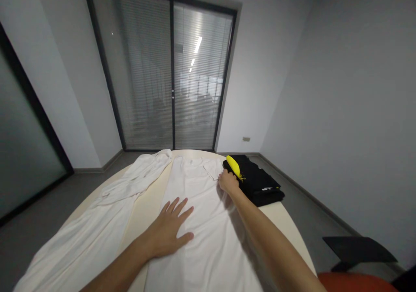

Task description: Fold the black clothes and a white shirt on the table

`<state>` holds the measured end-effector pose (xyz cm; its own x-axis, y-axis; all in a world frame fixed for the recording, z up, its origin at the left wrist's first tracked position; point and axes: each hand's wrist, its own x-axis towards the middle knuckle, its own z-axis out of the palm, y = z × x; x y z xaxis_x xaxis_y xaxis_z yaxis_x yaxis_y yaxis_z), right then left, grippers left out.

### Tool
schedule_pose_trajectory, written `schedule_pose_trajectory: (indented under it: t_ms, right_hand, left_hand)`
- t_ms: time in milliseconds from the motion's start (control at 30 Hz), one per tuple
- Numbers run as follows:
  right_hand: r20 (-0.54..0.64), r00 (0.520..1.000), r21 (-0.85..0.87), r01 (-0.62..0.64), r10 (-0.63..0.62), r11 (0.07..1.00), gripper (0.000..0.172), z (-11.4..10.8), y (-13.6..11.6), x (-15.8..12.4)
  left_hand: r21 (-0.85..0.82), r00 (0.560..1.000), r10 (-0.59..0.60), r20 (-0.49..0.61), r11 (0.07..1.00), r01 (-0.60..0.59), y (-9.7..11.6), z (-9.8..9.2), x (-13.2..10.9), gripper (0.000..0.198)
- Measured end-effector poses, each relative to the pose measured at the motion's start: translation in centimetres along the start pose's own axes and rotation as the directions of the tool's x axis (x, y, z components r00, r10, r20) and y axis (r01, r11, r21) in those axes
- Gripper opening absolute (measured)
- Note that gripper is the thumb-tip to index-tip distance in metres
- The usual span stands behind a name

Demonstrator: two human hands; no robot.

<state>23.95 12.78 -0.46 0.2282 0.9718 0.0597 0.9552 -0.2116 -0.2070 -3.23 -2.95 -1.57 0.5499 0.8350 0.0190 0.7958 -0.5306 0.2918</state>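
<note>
A white shirt (204, 214) lies spread lengthwise on the round cream table (143, 209), its collar toward the far edge. My left hand (170, 229) rests flat on the shirt's left part with fingers spread. At the shirt's upper right, my right hand (228, 181) has its fingers drawn together at the edge of the sleeve, which is folded inward over the shirt. The fingertips are too small to make out fully, but they appear to pinch the fabric. Just right of that hand sits a stack of folded black clothes (256, 177) with a yellow print on top.
Another white garment (97, 222) lies loosely along the table's left side. An orange chair (354, 282) with a black armrest (360, 248) stands at the lower right. Beyond the table are walls and a glass partition with blinds (198, 88).
</note>
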Motion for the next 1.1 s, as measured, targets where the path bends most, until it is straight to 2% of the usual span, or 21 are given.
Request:
schedule_pose_trajectory:
  t_ms: [200,300,467,600,700,900,1000,1100]
  right_hand:
    - [-0.002,0.999,0.037,-0.046,0.046,0.998,0.035,0.1,-1.3,1.4]
    - [-0.007,0.997,0.071,-0.070,0.070,0.995,0.034,0.0,-1.4,1.7]
    - [-0.063,0.997,0.100,-0.043,0.050,0.994,0.043,-0.7,-2.0,1.9]
    - [-0.106,0.994,0.088,0.038,-0.029,0.995,0.045,-1.2,-4.0,1.5]
    - [-0.113,0.984,0.071,0.143,-0.135,0.987,0.046,-1.2,-5.8,0.9]
    - [-0.046,0.941,0.036,0.337,-0.335,0.941,0.042,0.5,-8.1,-0.6]
    - [-0.040,0.929,0.025,0.368,-0.367,0.929,0.042,1.2,-8.3,-0.9]
    - [-0.084,0.931,0.021,0.358,-0.355,0.934,0.043,1.1,-8.1,-0.9]
  left_hand:
    - [0.014,0.979,-0.096,-0.178,0.995,0.100,-0.7,0.3,1.2,0.067]
    - [0.007,0.979,-0.121,-0.164,0.992,0.124,-1.3,0.9,1.6,0.071]
    - [0.017,0.984,-0.113,-0.136,0.993,0.117,-1.4,1.1,1.6,0.071]
    - [0.025,0.986,-0.122,-0.117,0.992,0.126,-1.1,0.7,1.5,0.072]
    - [0.037,0.985,-0.140,-0.099,0.989,0.144,-0.9,0.5,1.5,0.072]
    - [0.032,0.985,-0.136,-0.109,0.990,0.140,-1.1,0.7,1.5,0.071]
    - [0.025,0.984,-0.130,-0.126,0.991,0.134,-1.2,0.8,1.4,0.070]
    - [0.021,0.983,-0.131,-0.128,0.991,0.135,-1.2,0.8,1.4,0.070]
